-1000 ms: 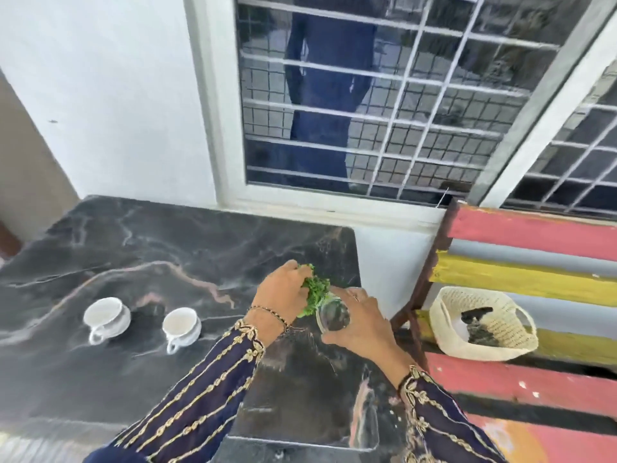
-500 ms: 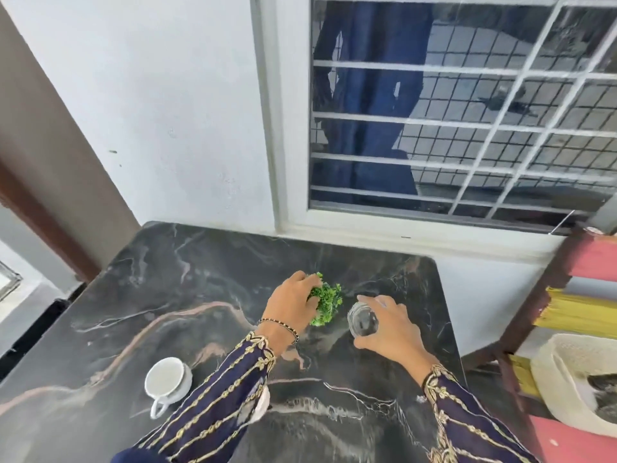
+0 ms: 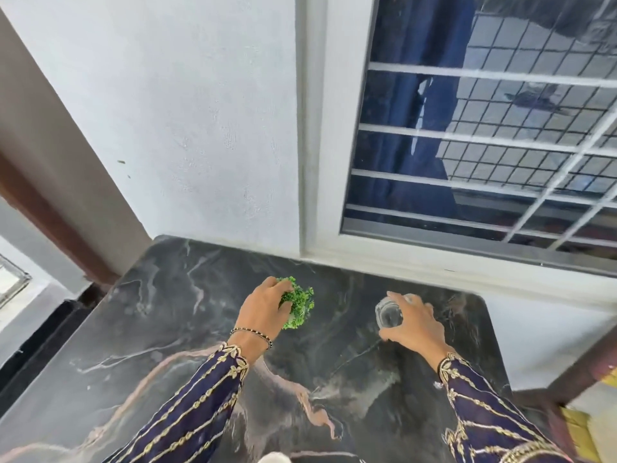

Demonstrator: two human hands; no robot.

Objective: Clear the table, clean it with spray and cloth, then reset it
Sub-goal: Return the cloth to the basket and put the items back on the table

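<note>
Glass first as the risk: clear, smooth, hard to read against dark marble surface. Right hand wrapped over small glass from above and from the right, fingers curled on rim and side. Cannot tell whether base is touching down or held just clear. Could tip or knock on the stone if let go at a tilt or set down hard. Sits toward far right corner of the surface, so a sideways nudge on release could send it toward the edge.

Left hand closed around green leafy bunch (plant sprig or artificial greenery, cannot tell which), fingers clamped over its top and left side. Light, loose stuff: bits could shed onto a surface meant to be clean, or roll if dropped rather than placed.

Hands apart, greenery left of glass, bare marble between them. Both items near the far edge, below window sill.

Judgement: reset step, items going back on. Likely mismatch: greenery probably belongs in the glass, and a one-handed insert could tip it.
</note>
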